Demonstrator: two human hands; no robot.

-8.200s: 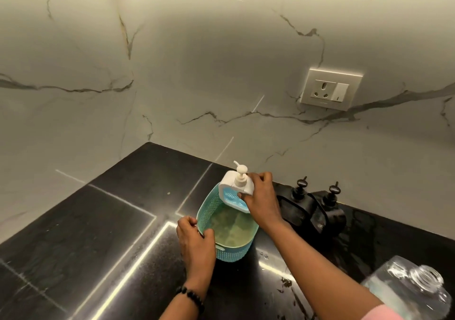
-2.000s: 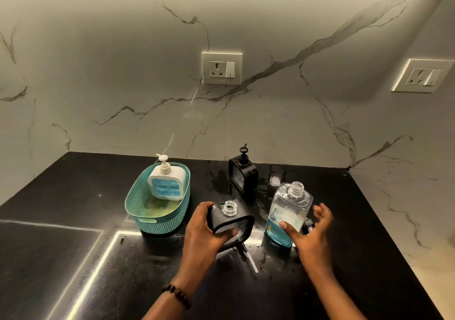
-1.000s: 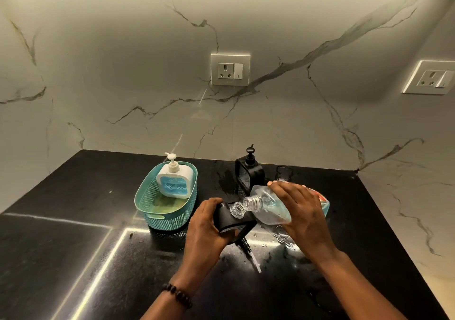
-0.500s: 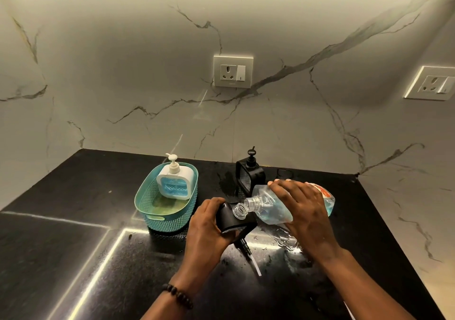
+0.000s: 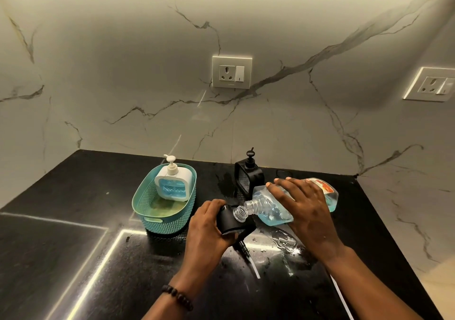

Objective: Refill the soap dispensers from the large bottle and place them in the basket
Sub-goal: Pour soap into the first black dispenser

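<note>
Far left on the black counter (image 5: 73, 196) sits our teal basket (image 5: 157, 218), w/ the white dispenser (image 5: 173, 184) already standing inside at its far end, pump on. Just right of the basket, our left hand (image 5: 206, 228) has its fingers wrapped tight round the black dispenser (image 5: 230, 220), pump off, mouth facing up. The big bottle (image 5: 270, 206) lies tipped nearly flat, its open neck right at that mouth; whether soap is flowing yet we can't tell, too small to see. Behind them a second black dispenser (image 5: 247, 177) stands upright w/ its pump on. Our right hand (image 5: 302, 206) presses down over the bottle, fingers spread across its top and clamped on it. A loose pump w/ tube (image 5: 247, 254) lies on the counter near the left hand, beside a wet patch (image 5: 283, 241). Risks, as we judge them: the neck isn't seated in the small opening, so a fast tilt could spill soap over the rim; the wet counter and a soapy grip could let either container slip. Hidden: the dispenser's fill level behind our fingers, and most of the bottle's label.
</note>
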